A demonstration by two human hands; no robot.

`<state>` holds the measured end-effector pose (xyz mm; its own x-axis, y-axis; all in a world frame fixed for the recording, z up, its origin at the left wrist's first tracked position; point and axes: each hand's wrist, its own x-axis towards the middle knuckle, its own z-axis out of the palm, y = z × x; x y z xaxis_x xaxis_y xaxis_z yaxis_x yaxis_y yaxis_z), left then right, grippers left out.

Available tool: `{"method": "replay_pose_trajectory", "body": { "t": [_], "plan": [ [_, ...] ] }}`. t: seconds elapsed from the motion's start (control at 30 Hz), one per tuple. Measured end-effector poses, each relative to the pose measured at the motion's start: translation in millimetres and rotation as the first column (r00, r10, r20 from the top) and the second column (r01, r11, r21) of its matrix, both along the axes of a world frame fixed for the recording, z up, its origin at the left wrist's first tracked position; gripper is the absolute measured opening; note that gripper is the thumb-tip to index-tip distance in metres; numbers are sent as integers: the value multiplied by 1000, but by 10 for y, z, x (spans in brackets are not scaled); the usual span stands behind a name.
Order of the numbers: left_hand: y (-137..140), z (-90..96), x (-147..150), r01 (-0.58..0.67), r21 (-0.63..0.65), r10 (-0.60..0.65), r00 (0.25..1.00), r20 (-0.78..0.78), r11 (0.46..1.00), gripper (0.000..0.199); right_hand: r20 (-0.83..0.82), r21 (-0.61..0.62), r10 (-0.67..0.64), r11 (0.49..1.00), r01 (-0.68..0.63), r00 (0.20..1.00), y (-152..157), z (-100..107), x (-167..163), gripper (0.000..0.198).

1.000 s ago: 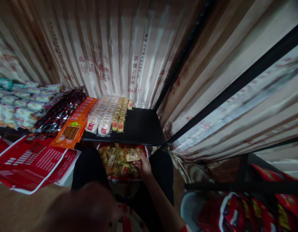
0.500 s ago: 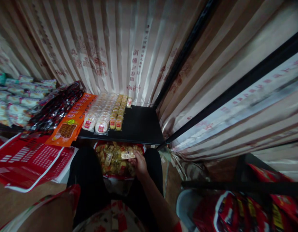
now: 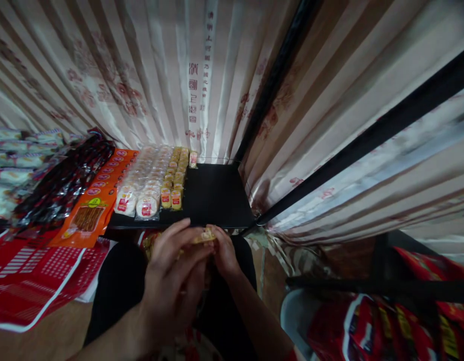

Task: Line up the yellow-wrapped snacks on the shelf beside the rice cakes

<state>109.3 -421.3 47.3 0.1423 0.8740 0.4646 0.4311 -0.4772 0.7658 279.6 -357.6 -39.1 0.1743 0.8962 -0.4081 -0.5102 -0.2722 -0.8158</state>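
Note:
My right hand [image 3: 224,253] pinches one end of a small yellow snack in a clear wrapper [image 3: 205,234], above my lap. From the other side my left hand [image 3: 174,271], slightly blurred, has its bent fingers around the snack's left end. Behind my hands is a red-rimmed bag of similar wrapped snacks [image 3: 147,243], mostly hidden by the left hand. On the black shelf [image 3: 217,195] just beyond, yellow wrapped snacks [image 3: 175,175] stand in two rows, with a single packet [image 3: 193,159] at the back right of them.
Left of the yellow rows lie white round wrapped cakes [image 3: 147,203], an orange packet [image 3: 91,205], dark shiny packets [image 3: 62,180] and white packets [image 3: 17,160]. A red bag [image 3: 36,276] hangs below. Black poles [image 3: 329,160] and curtains [image 3: 153,75] enclose the shelf. Red packages [image 3: 367,326] fill the lower right.
My left hand has come into view and reached the wrapped snack. My right hand has lifted that snack slightly from over the bag. The view has turned a little to the right.

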Motion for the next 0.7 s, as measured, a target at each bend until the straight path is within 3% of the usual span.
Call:
{"method": "replay_pose_trajectory", "body": {
  "t": [0.07,0.13,0.2,0.3,0.47,0.57,0.7],
  "plan": [
    [379,-146,149,42,-68,-52,986,-156,997,31,-27,-21,-23,1000,23,999,43,27,56,29],
    [599,-363,241,-5,-181,-36,974,-226,984,42,-89,-51,-59,997,54,994,86,40,88,28],
    [684,-576,305,-105,-375,44,985,-168,921,50,-188,-85,-105,992,90,977,125,41,83,25],
    [713,-754,419,25,-629,43,995,93,777,51,-339,-134,-131,987,90,932,160,21,17,19],
    [791,-679,584,240,-651,132,874,468,721,60,-470,-153,-54,988,-21,881,135,-24,-80,9],
    [814,-627,575,398,-628,150,756,638,669,45,-524,-182,-16,979,-94,852,87,-22,-70,13],
    [769,-650,518,378,-653,151,782,605,656,31,-544,-249,42,946,-209,838,0,5,-92,26]
  ]
}}
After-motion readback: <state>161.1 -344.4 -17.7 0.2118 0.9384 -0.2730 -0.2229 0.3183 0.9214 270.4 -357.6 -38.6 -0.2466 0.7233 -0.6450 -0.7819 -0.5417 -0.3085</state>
